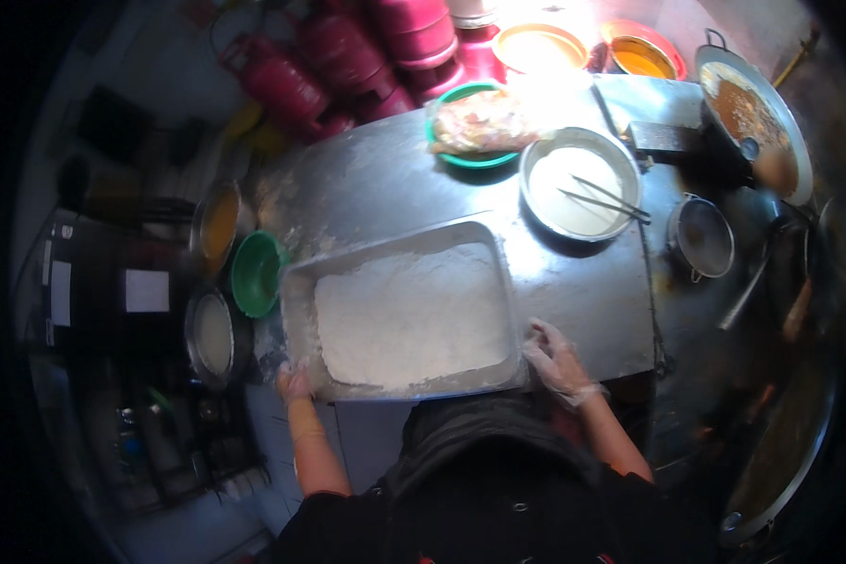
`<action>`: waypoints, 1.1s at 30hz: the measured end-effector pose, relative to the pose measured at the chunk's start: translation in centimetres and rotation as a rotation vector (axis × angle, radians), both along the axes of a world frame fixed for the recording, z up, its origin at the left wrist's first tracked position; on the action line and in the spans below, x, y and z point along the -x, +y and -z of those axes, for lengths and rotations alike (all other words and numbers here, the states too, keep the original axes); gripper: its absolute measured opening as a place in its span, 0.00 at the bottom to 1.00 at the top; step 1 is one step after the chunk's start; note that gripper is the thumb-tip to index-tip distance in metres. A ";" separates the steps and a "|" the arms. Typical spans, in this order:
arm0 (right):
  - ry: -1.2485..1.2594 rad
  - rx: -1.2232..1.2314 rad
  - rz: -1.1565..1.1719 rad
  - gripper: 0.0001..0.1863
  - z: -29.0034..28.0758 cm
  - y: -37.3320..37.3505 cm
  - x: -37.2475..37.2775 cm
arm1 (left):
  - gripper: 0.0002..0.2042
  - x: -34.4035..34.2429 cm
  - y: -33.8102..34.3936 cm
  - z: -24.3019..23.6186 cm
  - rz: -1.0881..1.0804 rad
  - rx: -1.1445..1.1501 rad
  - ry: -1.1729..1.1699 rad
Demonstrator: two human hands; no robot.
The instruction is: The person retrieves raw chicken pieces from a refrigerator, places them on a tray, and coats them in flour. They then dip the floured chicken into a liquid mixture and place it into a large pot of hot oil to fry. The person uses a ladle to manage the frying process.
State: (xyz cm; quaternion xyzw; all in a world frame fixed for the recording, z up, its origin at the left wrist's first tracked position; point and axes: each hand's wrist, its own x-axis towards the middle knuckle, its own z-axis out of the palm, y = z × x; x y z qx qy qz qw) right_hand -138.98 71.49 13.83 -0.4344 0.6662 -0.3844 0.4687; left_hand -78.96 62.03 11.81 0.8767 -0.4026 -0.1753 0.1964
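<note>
In front of me on the steel table stands a deep rectangular metal tray (509, 273) with a flat layer of white powder (409, 315) that looks like flour. My left hand (294, 381) is closed on the tray's near left corner; its fingers are partly hidden. Close beside the tray's right side is my right hand (556, 362), in a clear plastic glove, with fingers loosely bent and apart and nothing visible in them. Behind the tray to the right, a round metal basin (528, 193) holds a white liquid, with a pair of dark tongs (603, 199) resting across its rim.
A green basin (437, 150) with a bag of pale food stands at the back of the table (348, 183). Green and metal bowls (257, 273) line the left. Rightward are a strainer (703, 237) and a large wok (797, 141). Pink gas cylinders (348, 66) stand behind.
</note>
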 end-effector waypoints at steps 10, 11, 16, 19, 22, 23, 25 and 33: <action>0.560 0.099 0.207 0.22 5.4 -8.5 -8.0 | 0.19 -2.6 -11.2 -0.3 0.328 0.305 0.188; 0.626 0.108 0.235 0.22 5.4 -9.1 -7.9 | 0.19 -2.4 -11.6 -0.9 0.356 0.272 0.246; 0.696 -0.007 0.224 0.23 3.0 -9.4 -8.8 | 0.18 -2.9 -11.3 -3.6 0.453 0.238 0.386; 0.727 -0.073 0.281 0.25 1.1 -7.7 -11.0 | 0.18 -3.8 -10.1 -3.6 0.492 0.243 0.501; 0.730 -0.151 0.334 0.26 0.1 -5.8 -13.1 | 0.19 -4.7 -8.5 -2.1 0.485 0.355 0.841; 0.728 -0.143 0.377 0.26 -0.1 -5.2 -13.6 | 0.20 -5.4 -7.8 -1.7 0.472 0.323 0.879; 0.710 -0.237 0.426 0.27 0.3 -3.9 -14.7 | 0.21 -6.4 -7.2 -0.5 0.513 0.288 0.890; 0.591 -0.131 0.660 0.30 2.1 6.9 -21.5 | 0.22 -11.2 -9.3 2.2 0.807 0.104 0.804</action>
